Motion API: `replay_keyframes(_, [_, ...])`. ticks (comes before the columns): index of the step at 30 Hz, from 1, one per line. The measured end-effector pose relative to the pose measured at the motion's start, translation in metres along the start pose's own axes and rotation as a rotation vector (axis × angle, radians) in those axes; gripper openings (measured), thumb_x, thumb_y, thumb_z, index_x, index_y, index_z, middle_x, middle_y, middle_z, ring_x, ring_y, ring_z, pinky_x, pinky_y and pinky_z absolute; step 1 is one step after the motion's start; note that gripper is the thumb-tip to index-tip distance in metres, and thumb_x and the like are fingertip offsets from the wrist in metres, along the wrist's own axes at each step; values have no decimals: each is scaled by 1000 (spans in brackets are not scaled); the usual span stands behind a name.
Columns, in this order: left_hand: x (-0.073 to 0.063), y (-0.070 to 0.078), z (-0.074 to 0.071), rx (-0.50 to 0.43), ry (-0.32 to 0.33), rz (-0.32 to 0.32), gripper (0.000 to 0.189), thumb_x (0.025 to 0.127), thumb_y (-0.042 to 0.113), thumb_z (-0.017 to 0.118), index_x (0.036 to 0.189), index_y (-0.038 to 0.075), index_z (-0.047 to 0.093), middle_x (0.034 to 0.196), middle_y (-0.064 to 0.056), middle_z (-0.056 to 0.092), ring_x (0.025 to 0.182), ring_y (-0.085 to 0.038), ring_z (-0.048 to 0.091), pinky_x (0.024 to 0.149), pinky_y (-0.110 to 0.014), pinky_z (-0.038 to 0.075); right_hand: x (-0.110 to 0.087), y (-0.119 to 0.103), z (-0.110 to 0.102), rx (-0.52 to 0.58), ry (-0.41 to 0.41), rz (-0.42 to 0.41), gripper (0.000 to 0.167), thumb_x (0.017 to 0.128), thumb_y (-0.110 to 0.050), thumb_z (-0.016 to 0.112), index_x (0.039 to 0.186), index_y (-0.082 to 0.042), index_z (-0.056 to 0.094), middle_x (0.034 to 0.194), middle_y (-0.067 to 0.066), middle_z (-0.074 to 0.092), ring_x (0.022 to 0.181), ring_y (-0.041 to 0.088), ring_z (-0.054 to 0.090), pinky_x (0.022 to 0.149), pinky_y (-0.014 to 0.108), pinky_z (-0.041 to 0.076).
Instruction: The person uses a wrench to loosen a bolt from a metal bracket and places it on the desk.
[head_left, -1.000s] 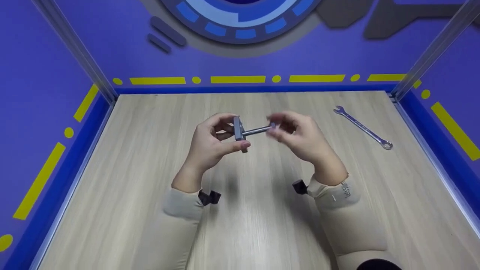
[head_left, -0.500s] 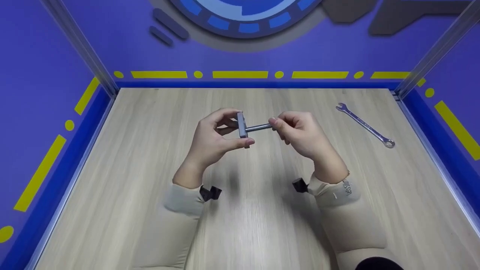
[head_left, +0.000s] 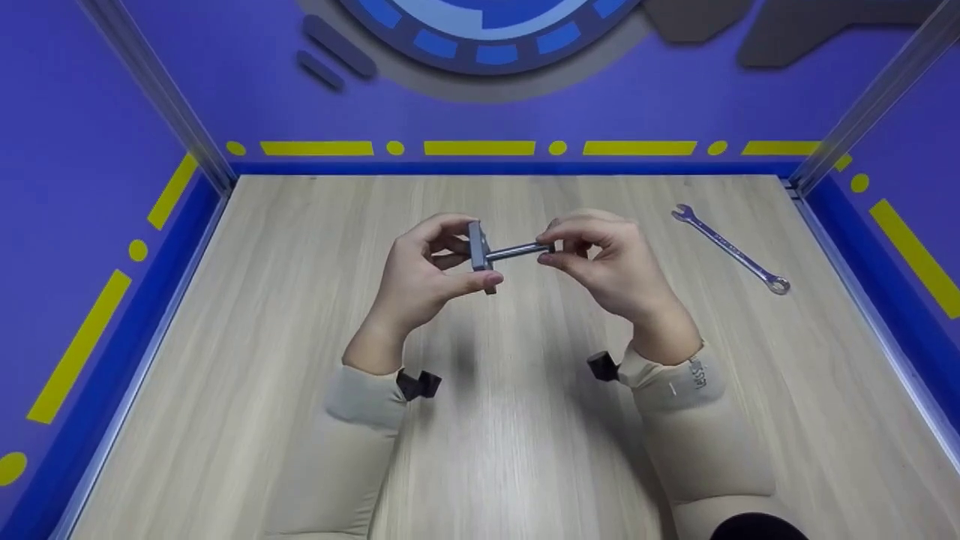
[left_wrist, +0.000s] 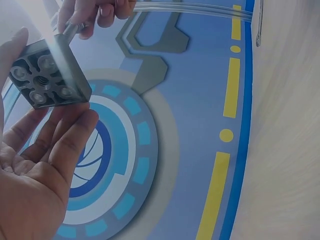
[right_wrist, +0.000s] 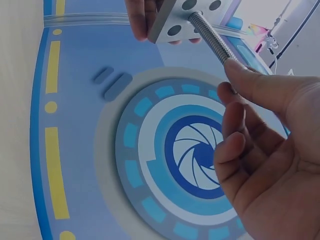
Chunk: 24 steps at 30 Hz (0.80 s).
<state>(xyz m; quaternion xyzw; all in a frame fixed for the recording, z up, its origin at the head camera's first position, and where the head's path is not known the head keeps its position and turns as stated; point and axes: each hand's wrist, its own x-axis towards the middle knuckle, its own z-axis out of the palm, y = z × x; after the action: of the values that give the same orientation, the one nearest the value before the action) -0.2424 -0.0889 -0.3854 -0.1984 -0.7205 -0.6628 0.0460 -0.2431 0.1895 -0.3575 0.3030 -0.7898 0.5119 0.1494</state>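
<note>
Above the middle of the table my left hand point(head_left: 420, 274) holds a square grey metal plate point(head_left: 478, 247) by its edges, thumb below and fingers above. In the left wrist view the plate point(left_wrist: 50, 75) shows a threaded centre hole with several round holes about it. A threaded bolt point(head_left: 514, 251) stands out from the plate's other face towards the right. My right hand point(head_left: 600, 255) pinches the bolt's far end between thumb and fingertips. The right wrist view shows the bolt's thread point(right_wrist: 212, 37) meeting the plate point(right_wrist: 175, 20); the pinched end is hidden there.
A combination wrench point(head_left: 731, 251) lies slantwise on the wooden table point(head_left: 495, 450) at the back right. Blue panels point(head_left: 480, 112) with yellow marks border the back and both sides. Small black blocks point(head_left: 600, 367) sit at both sleeve cuffs.
My right fingers loosened, were drawn in round the bolt's end, then spread into a new pinch on it. The left hand keeps its hold on the plate, shifting only slightly.
</note>
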Motion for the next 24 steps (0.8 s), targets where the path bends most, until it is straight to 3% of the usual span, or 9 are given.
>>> replay_keyframes(3, [0, 1, 0, -20, -4, -5, 67, 79, 17, 106, 138, 8, 75, 129, -11, 74, 112, -28, 79, 112, -34, 68, 1, 1, 1, 12, 18, -60, 18, 89, 9, 90, 101, -4, 87, 104, 13, 83, 79, 7, 63, 69, 15, 56])
replay_keyframes(6, [0, 2, 1, -35, -9, 0, 67, 80, 15, 105, 138, 7, 74, 129, -11, 74, 111, -28, 79, 112, -36, 68, 0, 2, 2, 2, 18, -49, 19, 89, 8, 91, 103, -3, 86, 104, 12, 82, 78, 8, 63, 68, 15, 55])
replay_keyframes(9, [0, 2, 0, -36, -9, 9, 67, 80, 14, 105, 139, 7, 74, 128, -11, 74, 111, -28, 79, 112, -36, 68, -1, 0, 2, -23, -17, 51, 27, 90, 0, 94, 116, -4, 85, 101, 10, 80, 77, 10, 64, 67, 16, 54])
replay_keyframes(11, [0, 2, 0, -34, -8, 13, 67, 79, 13, 105, 139, 7, 74, 128, -11, 74, 112, -28, 79, 112, -36, 68, -1, -1, 2, -27, -45, 150, 25, 96, -7, 91, 119, -3, 84, 98, 7, 80, 76, 11, 65, 67, 18, 55])
replay_keyframes(13, [-1, 2, 1, -31, -7, 12, 68, 78, 12, 106, 139, 7, 75, 128, -11, 74, 113, -27, 78, 112, -35, 68, 0, -1, 3, -16, -59, 244, 15, 105, -15, 83, 111, -1, 84, 86, 5, 78, 71, 12, 65, 65, 19, 54])
replay_keyframes(16, [-1, 2, 2, -25, -9, 8, 70, 77, 11, 107, 139, 8, 75, 129, -11, 74, 114, -27, 78, 113, -35, 67, 1, -1, 5, 13, -71, 337, 37, 115, -23, 68, 88, -1, 80, 68, 2, 71, 59, 12, 62, 58, 23, 55])
replay_keyframes(19, [-1, 2, 2, -5, -12, 6, 71, 76, 12, 107, 139, 9, 75, 129, -10, 75, 116, -26, 77, 114, -33, 66, 1, -1, 5, 22, -91, 371, 47, 117, -28, 65, 79, -3, 75, 59, -2, 62, 51, 12, 57, 52, 25, 54])
replay_keyframes(24, [-2, 1, 2, 30, -9, 9, 71, 77, 15, 107, 140, 12, 75, 129, -9, 75, 116, -25, 77, 115, -31, 66, 2, -3, 4, 8, -112, 348, 31, 114, -22, 71, 90, -3, 79, 65, -3, 62, 57, 11, 57, 54, 23, 52])
